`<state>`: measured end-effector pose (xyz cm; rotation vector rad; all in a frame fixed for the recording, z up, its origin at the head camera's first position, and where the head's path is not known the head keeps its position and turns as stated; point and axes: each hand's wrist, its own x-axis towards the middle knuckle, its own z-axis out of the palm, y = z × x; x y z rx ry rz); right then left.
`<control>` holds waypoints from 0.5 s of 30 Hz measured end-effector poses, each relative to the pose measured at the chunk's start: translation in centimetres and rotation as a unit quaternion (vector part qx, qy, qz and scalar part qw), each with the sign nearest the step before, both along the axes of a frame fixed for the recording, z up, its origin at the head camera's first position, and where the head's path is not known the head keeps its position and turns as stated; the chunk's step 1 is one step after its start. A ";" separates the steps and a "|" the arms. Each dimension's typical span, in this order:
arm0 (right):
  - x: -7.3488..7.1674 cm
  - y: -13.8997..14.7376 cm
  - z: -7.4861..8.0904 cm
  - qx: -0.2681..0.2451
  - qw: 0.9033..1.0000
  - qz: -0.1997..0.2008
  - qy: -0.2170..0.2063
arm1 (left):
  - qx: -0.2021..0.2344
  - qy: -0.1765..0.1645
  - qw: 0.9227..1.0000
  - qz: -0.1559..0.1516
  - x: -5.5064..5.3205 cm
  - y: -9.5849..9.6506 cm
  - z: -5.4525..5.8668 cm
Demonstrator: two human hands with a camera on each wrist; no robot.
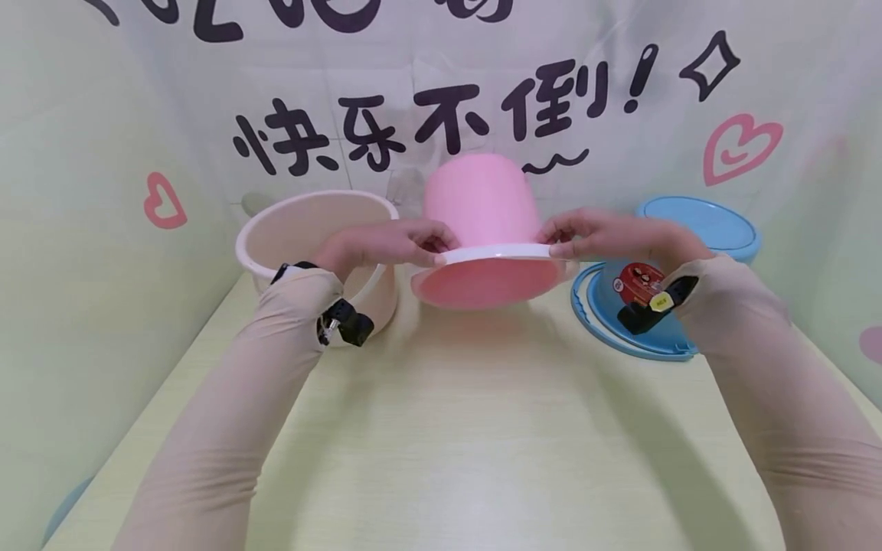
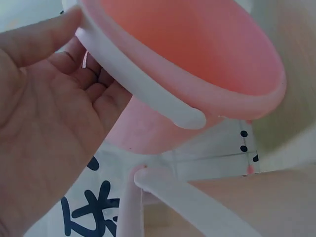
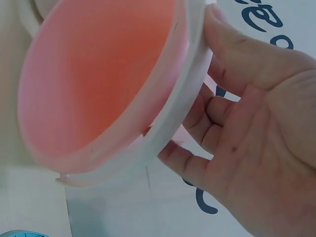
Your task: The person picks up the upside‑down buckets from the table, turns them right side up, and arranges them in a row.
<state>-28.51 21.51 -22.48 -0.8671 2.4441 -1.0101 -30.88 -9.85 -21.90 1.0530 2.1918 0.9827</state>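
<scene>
A pink bucket (image 1: 478, 203) is tipped over in front of the back wall, its open mouth facing down and toward me. Along its rim runs a white handle (image 1: 499, 251). My left hand (image 1: 406, 237) pinches the handle and rim at the left, thumb on the near side and fingers curled behind. At the right, my right hand (image 1: 606, 233) grips the same edge, thumb in front. In the left wrist view the handle's rounded end (image 2: 190, 117) lies against the bucket's side. The right wrist view shows the bucket's inside (image 3: 103, 74) beside the curled fingers.
A pale pink bucket (image 1: 244, 249) stands upright at the left, partly behind my left forearm. At the right is a blue bucket (image 1: 699, 226) with a red label, partly hidden by my right wrist. Its blue handle (image 1: 591, 325) lies low around it on the table (image 1: 455, 444).
</scene>
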 end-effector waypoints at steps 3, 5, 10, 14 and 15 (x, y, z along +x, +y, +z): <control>-0.4 0.2 0.3 -0.020 1.000 -0.007 -0.012 | 0.007 -0.010 1.000 0.023 -0.3 -0.1 0.2; -0.7 0.3 0.3 -0.033 0.999 -0.006 -0.017 | 0.008 -0.014 0.999 0.037 -0.4 -0.1 0.3; -1.5 0.4 0.2 -0.062 0.997 -0.019 -0.050 | 0.028 -0.050 0.997 0.049 -0.8 -0.1 0.4; -2.0 0.1 0.5 -0.096 0.991 -0.044 -0.085 | 0.088 -0.098 0.990 0.046 -1.3 -0.2 0.3; -2.2 0.0 0.6 -0.102 0.989 -0.048 -0.091 | 0.101 -0.111 0.988 0.046 -1.4 -0.2 0.4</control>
